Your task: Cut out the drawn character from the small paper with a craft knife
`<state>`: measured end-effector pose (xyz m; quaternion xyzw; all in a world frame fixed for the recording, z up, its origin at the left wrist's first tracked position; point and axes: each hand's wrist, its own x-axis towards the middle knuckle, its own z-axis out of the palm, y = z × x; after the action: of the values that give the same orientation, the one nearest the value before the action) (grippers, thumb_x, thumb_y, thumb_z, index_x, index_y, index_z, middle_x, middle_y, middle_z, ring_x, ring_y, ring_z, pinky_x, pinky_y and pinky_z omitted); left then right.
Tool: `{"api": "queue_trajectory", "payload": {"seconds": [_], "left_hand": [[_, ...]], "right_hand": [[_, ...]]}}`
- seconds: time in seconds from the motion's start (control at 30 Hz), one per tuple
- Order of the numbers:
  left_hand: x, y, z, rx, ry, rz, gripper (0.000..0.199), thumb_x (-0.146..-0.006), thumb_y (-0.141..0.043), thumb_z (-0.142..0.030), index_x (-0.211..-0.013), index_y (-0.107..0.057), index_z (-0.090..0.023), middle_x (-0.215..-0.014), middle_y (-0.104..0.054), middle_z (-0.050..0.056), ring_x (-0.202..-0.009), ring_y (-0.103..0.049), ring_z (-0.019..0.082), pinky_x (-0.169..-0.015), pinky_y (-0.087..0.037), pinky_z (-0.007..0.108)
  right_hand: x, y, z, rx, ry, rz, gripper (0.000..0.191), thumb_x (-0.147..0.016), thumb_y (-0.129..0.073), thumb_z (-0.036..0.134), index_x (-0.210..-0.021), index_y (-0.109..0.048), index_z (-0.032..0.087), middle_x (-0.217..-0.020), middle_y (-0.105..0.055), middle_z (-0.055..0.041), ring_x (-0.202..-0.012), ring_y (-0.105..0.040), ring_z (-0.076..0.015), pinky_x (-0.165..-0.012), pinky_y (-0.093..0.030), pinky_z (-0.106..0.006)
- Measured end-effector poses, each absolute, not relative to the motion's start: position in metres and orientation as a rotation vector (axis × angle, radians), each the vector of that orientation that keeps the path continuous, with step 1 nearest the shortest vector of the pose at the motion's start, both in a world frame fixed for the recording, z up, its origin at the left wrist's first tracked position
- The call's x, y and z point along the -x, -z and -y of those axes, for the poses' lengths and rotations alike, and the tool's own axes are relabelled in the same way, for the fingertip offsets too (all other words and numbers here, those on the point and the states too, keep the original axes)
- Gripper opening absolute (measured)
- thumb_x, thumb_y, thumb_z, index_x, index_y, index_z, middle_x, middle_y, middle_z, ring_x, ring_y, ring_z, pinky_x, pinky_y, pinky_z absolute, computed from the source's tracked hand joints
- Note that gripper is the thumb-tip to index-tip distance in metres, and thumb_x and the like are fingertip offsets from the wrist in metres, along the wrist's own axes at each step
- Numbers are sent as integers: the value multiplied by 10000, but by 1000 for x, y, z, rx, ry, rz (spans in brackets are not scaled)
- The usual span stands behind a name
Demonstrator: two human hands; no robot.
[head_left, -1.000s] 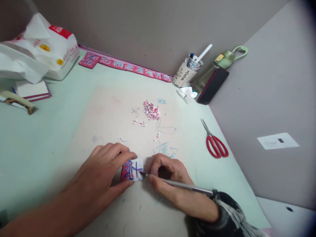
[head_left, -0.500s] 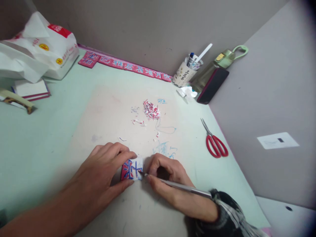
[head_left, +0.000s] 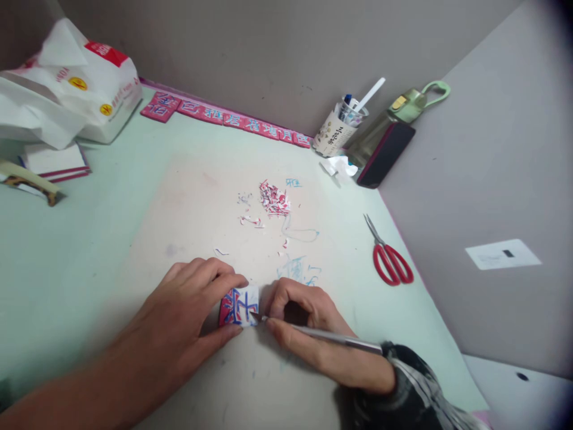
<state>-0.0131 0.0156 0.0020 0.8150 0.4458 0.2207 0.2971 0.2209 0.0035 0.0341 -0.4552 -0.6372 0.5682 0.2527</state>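
A small square block [head_left: 239,306] lies flat on the mat, its white face marked with a blue character and its left part cut away to red. My left hand [head_left: 197,304] grips it between thumb and index finger at the near and far edges. My right hand [head_left: 308,328] is closed around a slim silver craft knife [head_left: 340,340], whose dark pointed blade touches the right side of the block's face. The knife's handle leans back over the wrist. Fingers of the right hand partly hide its grip.
Beyond the hands lies a pile of red and white shavings [head_left: 274,199]. Red-handled scissors [head_left: 389,257] rest at right, near a phone [head_left: 386,156], a bottle [head_left: 373,128] and a pen cup [head_left: 335,131]. Carved red tiles [head_left: 242,122] line the wall; a tissue pack [head_left: 107,89] stands left.
The blade tip has shifted very slightly on the block's right side. Both hands keep nearly the same place, and the whole view has moved a little.
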Motion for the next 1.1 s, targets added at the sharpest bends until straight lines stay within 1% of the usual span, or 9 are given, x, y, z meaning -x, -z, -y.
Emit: {"api": "queue_trajectory", "payload": {"seconds": [0.2, 0.53, 0.63, 0.7, 0.77, 0.83, 0.9, 1.0, 1.1], "left_hand": [[13, -1, -16, -2173, -584, -1192, 295, -875, -687, -271, -1166, -656, -311, -1114, -655, -2, -1025, -581, 258, -879, -409, 396], [12, 0, -15, -2181, -627, -1193, 296, -876, -666, -266, -1163, -645, -331, -1108, -660, -16, -1012, -588, 249, -874, -414, 396], [13, 2, -14, -2186, -687, -1212, 289, -886, -641, -287, -1173, -631, -316, -1115, -665, 4, -1032, -592, 264, -881, -430, 400], [14, 3, -15, -2211, -754, -1204, 294, -899, -635, -309, -1191, -609, -299, -1127, -663, 21, -1047, -594, 271, -895, -434, 402], [16, 4, -16, -2250, -826, -1185, 297, -921, -621, -310, -1214, -583, -282, -1135, -653, 33, -1057, -591, 271, -913, -429, 405], [18, 4, -18, -2299, -885, -1172, 301, -936, -607, -291, -1233, -562, -261, -1138, -638, 44, -1062, -585, 268, -924, -424, 405], [20, 3, -20, -2360, -916, -1158, 315, -939, -605, -270, -1247, -545, -238, -1135, -626, 55, -1057, -582, 265, -918, -428, 401], [22, 1, -22, -2439, -947, -1142, 336, -930, -614, -248, -1252, -524, -217, -1108, -619, 64, -1015, -588, 259, -884, -441, 399], [23, 0, -22, -2446, -968, -1146, 341, -933, -621, -266, -1255, -517, -225, -1100, -618, 63, -997, -591, 260, -867, -452, 406]], "right_hand": [[-222, -34, -4, 1233, -1590, 1721, 154, -893, -628, 230, -794, -511, 213, -841, -598, -12, -739, -504, -151, -656, -382, -295], [-222, -38, -5, 1211, -1657, 1693, 162, -872, -644, 202, -772, -517, 209, -804, -575, -4, -709, -478, -143, -623, -367, -285], [-221, -37, -6, 1221, -1624, 1584, 178, -874, -702, 214, -768, -561, 198, -764, -580, 8, -679, -470, -125, -596, -361, -261], [-220, -34, -8, 1200, -1603, 1449, 140, -888, -745, 254, -825, -637, 190, -770, -636, 1, -684, -522, -119, -608, -390, -247], [-219, -31, -9, 1139, -1605, 1311, 137, -926, -739, 321, -931, -697, 190, -744, -686, -5, -659, -582, -116, -615, -431, -239], [-218, -29, -9, 1078, -1634, 1223, 208, -980, -679, 394, -1016, -706, 192, -661, -692, 3, -563, -587, -106, -561, -444, -224], [-217, -31, -9, 1036, -1660, 1183, 254, -1017, -620, 439, -1017, -685, 194, -606, -685, 11, -472, -555, -93, -488, -418, -202], [-217, -35, -11, 994, -1533, 1089, 279, -1048, -563, 458, -955, -638, 206, -591, -681, 27, -424, -526, -73, -460, -398, -181], [-214, -38, -14, 1057, -1338, 1036, 216, -1007, -646, 416, -960, -621, 207, -664, -713, 24, -492, -573, -69, -528, -445, -177]]}}
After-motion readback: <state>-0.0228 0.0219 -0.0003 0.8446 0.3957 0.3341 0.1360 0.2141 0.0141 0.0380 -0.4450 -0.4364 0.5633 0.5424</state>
